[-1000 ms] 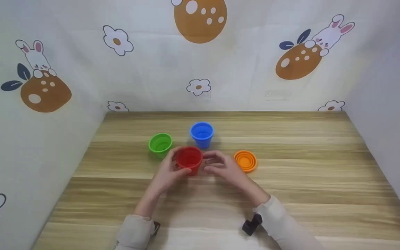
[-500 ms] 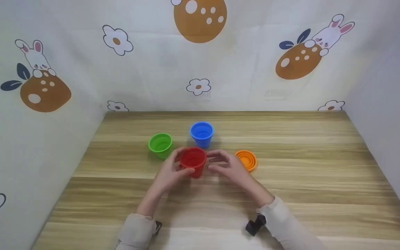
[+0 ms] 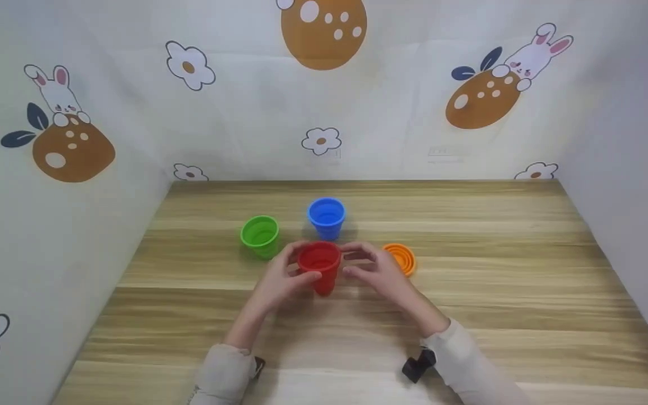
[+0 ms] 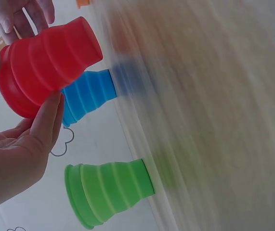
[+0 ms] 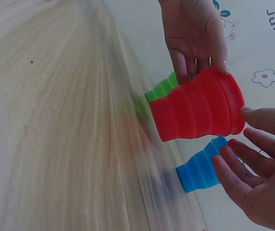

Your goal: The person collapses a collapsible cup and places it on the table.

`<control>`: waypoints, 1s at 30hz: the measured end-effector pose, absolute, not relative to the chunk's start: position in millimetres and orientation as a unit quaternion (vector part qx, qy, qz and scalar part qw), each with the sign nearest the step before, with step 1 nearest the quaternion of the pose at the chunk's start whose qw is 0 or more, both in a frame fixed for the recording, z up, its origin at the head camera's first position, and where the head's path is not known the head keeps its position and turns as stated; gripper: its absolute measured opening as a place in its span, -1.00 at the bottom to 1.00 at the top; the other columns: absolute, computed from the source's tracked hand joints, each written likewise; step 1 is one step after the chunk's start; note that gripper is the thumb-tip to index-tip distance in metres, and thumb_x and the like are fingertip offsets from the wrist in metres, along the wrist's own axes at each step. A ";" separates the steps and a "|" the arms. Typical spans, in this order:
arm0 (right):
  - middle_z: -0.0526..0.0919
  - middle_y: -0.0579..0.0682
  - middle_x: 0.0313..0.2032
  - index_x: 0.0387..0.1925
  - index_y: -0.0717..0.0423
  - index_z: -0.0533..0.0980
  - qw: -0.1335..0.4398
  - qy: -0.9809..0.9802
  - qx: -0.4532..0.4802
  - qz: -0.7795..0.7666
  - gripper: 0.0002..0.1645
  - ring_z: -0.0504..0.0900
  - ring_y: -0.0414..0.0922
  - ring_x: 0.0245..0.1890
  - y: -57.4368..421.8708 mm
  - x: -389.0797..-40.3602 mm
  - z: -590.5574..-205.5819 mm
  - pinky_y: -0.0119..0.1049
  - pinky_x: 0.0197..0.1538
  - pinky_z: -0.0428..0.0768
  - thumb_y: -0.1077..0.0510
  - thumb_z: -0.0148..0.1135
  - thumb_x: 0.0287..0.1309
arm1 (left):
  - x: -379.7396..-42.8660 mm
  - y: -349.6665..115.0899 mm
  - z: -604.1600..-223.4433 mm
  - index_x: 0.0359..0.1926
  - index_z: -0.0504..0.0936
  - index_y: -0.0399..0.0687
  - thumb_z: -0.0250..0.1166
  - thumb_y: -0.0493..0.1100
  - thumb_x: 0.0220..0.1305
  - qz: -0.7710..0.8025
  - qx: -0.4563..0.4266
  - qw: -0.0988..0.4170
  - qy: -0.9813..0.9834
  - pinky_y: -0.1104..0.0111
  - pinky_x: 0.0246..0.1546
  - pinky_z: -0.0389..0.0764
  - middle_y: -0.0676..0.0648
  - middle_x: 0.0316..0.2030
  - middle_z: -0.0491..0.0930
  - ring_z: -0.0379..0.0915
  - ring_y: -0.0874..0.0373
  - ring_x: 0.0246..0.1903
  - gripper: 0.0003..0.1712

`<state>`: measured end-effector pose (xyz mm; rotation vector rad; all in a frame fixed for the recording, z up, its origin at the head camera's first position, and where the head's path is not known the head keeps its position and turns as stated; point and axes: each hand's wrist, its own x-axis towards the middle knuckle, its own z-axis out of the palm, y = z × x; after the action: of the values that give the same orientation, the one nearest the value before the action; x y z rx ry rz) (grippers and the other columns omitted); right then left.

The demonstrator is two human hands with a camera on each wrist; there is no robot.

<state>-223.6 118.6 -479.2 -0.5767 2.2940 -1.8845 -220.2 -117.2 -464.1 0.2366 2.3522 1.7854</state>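
Observation:
My left hand (image 3: pixel 283 277) holds a red collapsible cup (image 3: pixel 324 275) by its upper side, thumb near the front and fingers behind. The cup is extended and tilted, and its base is off the table in the left wrist view. Beside the rim is my right hand (image 3: pixel 379 271), its fingers spread and loosely bent. In the right wrist view the right thumb (image 5: pixel 262 118) meets or nearly meets the rim; I cannot tell if it touches. Behind the red cup stands an extended blue cup (image 3: pixel 327 218), with an extended green cup (image 3: pixel 260 236) to the left.
An orange cup (image 3: pixel 400 259), folded flat, lies on the table just beyond my right hand, which partly covers it. The wooden table (image 3: pixel 487 315) meets a patterned cloth wall (image 3: pixel 380 118) at the back and sides.
My left hand has carried the red cup a little to the right and toward me, tilting it more. The right hand has shifted slightly right with it. The other cups stay put.

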 end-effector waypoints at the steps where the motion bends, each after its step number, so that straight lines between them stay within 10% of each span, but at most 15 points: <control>1: 0.59 0.27 0.16 0.19 0.30 0.48 0.057 0.756 -0.190 -0.623 -0.51 0.59 0.21 0.17 119.3 -223.5 -479.2 -0.06 0.23 0.61 0.30 0.31 0.23 | -220.7 -116.4 -464.3 0.35 0.37 -0.23 0.47 -0.21 0.15 0.600 0.078 0.092 0.791 0.04 0.28 0.53 -0.26 0.24 0.51 0.41 -0.17 0.29 -0.23; 30: 0.57 0.03 0.22 0.08 -0.01 0.60 0.037 0.774 -0.219 -0.593 -0.55 0.46 0.03 0.31 140.5 -216.0 -475.4 0.11 0.41 0.41 0.13 0.43 0.13 | -223.0 -99.1 -460.8 0.28 0.49 -0.17 0.40 0.06 0.23 0.569 0.092 0.132 0.807 0.07 0.20 0.60 -0.19 0.15 0.61 0.55 -0.12 0.15 -0.32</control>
<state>-216.0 140.5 -475.4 -0.6720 2.3763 -1.8213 -223.0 -99.1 -460.8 0.2657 2.3407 1.6500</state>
